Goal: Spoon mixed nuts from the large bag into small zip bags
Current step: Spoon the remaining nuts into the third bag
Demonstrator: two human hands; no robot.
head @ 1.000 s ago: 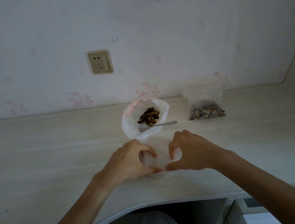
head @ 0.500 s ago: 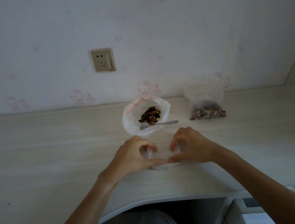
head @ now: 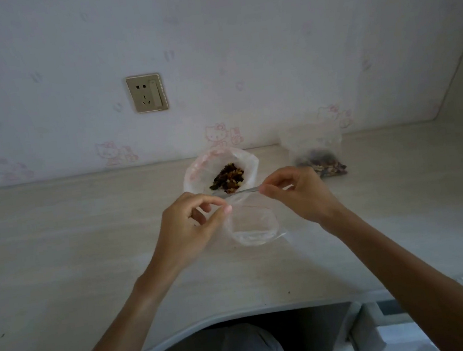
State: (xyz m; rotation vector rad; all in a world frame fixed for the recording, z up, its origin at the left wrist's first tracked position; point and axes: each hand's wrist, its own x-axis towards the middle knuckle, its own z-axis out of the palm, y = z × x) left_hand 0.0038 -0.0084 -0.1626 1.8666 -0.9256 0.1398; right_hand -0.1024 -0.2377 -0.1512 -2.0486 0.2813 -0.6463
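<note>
two hands work over a small clear zip bag (head: 255, 225) that lies on the pale wooden desk (head: 57, 240), a little in front of the large bag (head: 247, 160). the left hand (head: 190, 230) pinches the left side of the small bag's mouth between thumb and forefinger, and the other fingers are curled under. the right hand (head: 299, 193) pinches the handle end of a metal spoon (head: 241, 192), with the fingers curled around it. the spoon lies almost flat, and its bowl points left, toward the left hand; the bowl itself is hidden behind the left fingers, so i cannot tell if it carries nuts. the mouth of the small bag stands open and round, with a thin red zip line at its far edge, and the inside looks empty.

the large bag is open at the top, its rim rolled outward, and the mixed nuts (head: 228, 179) sit dark in the middle of it. the spoon handle crosses just at its near rim. to the right of it, partly behind the right hand, a filled zip bag (head: 321, 158) stands near the wall with nuts in its bottom.

on both sides of the hands the desk surface is wide and bare. the near edge of the desk curves inward, above the person's lap. a wall socket (head: 146, 93) is on the wallpaper above, left of the bags.
</note>
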